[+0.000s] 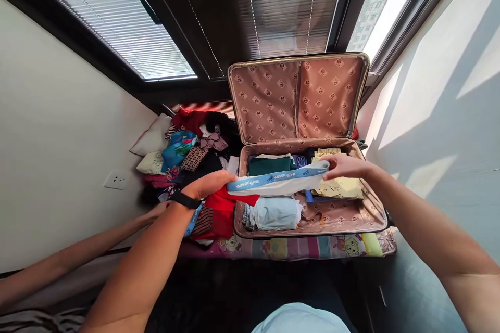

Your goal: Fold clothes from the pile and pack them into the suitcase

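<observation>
A pair of white underpants with a blue lettered waistband (277, 178) is stretched sideways between my two hands, above the open suitcase (339, 226). My left hand (211, 184), with a black band on the wrist, is closed on the left end of the waistband. The other end is pinched in the fingers of my right hand (346, 166). Below lie folded light-blue clothes (273, 214), a dark green garment (269, 166) and yellow clothes (344, 188) inside the case. Red cloth (222, 213) is beneath my left hand, left of the case.
A heap of mixed clothes (195, 151) lies left of the suitcase, beside pillows (151, 138). Another person's hand (158, 212) reaches into it from the left. The lid (269, 99) stands upright against the window side. A patterned mat (281, 247) runs under the case.
</observation>
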{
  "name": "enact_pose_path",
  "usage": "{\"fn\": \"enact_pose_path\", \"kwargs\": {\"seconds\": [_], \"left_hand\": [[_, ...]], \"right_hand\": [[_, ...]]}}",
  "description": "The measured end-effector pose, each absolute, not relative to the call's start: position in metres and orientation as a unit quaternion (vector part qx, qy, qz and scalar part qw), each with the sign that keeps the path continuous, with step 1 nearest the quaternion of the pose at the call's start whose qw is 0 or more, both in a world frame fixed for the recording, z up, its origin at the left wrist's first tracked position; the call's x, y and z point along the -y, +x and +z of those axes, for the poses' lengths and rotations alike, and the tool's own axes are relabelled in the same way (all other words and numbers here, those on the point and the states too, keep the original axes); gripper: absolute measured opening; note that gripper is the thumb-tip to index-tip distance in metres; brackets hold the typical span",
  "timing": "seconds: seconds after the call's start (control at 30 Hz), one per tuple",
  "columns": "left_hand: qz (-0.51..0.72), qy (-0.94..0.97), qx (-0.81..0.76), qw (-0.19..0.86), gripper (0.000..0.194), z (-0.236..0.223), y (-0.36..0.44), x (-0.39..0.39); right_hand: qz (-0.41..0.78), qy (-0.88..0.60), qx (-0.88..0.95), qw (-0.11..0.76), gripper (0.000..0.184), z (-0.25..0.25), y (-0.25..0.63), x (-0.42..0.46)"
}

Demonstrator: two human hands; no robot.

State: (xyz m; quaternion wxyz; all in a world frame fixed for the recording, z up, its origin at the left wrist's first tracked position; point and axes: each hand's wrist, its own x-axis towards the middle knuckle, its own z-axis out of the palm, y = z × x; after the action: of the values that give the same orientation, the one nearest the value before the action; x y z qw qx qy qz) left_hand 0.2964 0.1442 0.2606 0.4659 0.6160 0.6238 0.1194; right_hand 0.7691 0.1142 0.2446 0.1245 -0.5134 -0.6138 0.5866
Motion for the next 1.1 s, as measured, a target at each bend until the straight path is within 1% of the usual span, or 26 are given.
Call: {"fn": "enact_pose_path", "kwargs": {"seconds": [0.07,0.1,0.17,0.2,0.23,0.3,0.37,0.43,0.5,0.57,0.6,0.63,0.67,0.73,0.77,0.87,0.9,0.93,0.97,1.0,1.03,1.07,1.1], "left_hand": [[0.017,0.650,-0.548,0.526,0.045,0.265,0.295,-0.137],[-0.044,0.665,-0.506,0.548,0.048,0.266,0.294,-0.135],[-0.121,0.678,-0.467,0.555,0.051,0.265,0.295,-0.131],[-0.128,0.676,-0.474,0.550,0.053,0.263,0.296,-0.129],[-0.123,0.666,-0.485,0.553,0.054,0.259,0.298,-0.127],[-0.081,0.618,-0.507,0.596,0.054,0.250,0.305,-0.122],[-0.013,0.530,-0.528,0.664,0.051,0.238,0.317,-0.115],[0.059,0.430,-0.546,0.717,0.049,0.225,0.334,-0.105],[0.117,0.354,-0.551,0.747,0.049,0.213,0.353,-0.093],[0.157,0.311,-0.538,0.768,0.050,0.203,0.369,-0.081],[0.167,0.301,-0.527,0.777,0.051,0.198,0.375,-0.075],[0.169,0.299,-0.513,0.787,0.052,0.194,0.378,-0.070],[0.167,0.300,-0.499,0.796,0.052,0.191,0.379,-0.066],[0.150,0.312,-0.472,0.811,0.045,0.187,0.375,-0.060],[0.139,0.325,-0.466,0.811,0.039,0.185,0.371,-0.059],[0.075,0.397,-0.471,0.784,0.021,0.186,0.355,-0.058],[0.032,0.431,-0.464,0.774,0.018,0.188,0.351,-0.058],[-0.015,0.464,-0.447,0.764,0.016,0.191,0.348,-0.058],[-0.063,0.497,-0.421,0.756,0.014,0.195,0.346,-0.057],[-0.107,0.529,-0.388,0.747,0.014,0.198,0.345,-0.056],[-0.142,0.558,-0.356,0.736,0.012,0.202,0.346,-0.054],[-0.166,0.585,-0.326,0.724,0.011,0.205,0.347,-0.051],[-0.179,0.607,-0.299,0.714,0.012,0.207,0.349,-0.047]], "right_hand": [[0.507,-0.537,0.670,0.076,0.036,0.244,0.763,-0.109],[0.478,-0.543,0.686,0.076,0.033,0.243,0.760,-0.107],[0.469,-0.537,0.692,0.112,0.039,0.239,0.755,-0.106],[0.478,-0.535,0.683,0.137,0.044,0.236,0.754,-0.106],[0.485,-0.542,0.668,0.161,0.048,0.232,0.751,-0.107],[0.477,-0.585,0.620,0.211,0.052,0.221,0.743,-0.109],[0.428,-0.650,0.571,0.263,0.050,0.209,0.724,-0.106],[0.365,-0.693,0.549,0.292,0.044,0.197,0.691,-0.093],[0.328,-0.691,0.583,0.273,0.035,0.187,0.648,-0.070],[0.326,-0.636,0.658,0.235,0.018,0.181,0.603,-0.040],[0.323,-0.605,0.694,0.220,0.013,0.179,0.583,-0.025],[0.319,-0.581,0.719,0.210,0.019,0.178,0.567,-0.010],[0.321,-0.559,0.735,0.209,0.029,0.177,0.556,0.003],[0.348,-0.509,0.754,0.225,0.047,0.174,0.547,0.024],[0.376,-0.486,0.751,0.243,0.050,0.170,0.548,0.030],[0.455,-0.486,0.668,0.332,0.042,0.151,0.565,0.031],[0.473,-0.503,0.628,0.359,0.046,0.142,0.571,0.027],[0.495,-0.514,0.594,0.372,0.059,0.132,0.576,0.021],[0.527,-0.511,0.573,0.364,0.081,0.122,0.580,0.014],[0.571,-0.493,0.563,0.337,0.105,0.112,0.584,0.007],[0.624,-0.461,0.559,0.293,0.122,0.104,0.587,0.001],[0.674,-0.425,0.554,0.241,0.129,0.097,0.591,-0.004],[0.715,-0.390,0.548,0.189,0.126,0.092,0.596,-0.006]]}}
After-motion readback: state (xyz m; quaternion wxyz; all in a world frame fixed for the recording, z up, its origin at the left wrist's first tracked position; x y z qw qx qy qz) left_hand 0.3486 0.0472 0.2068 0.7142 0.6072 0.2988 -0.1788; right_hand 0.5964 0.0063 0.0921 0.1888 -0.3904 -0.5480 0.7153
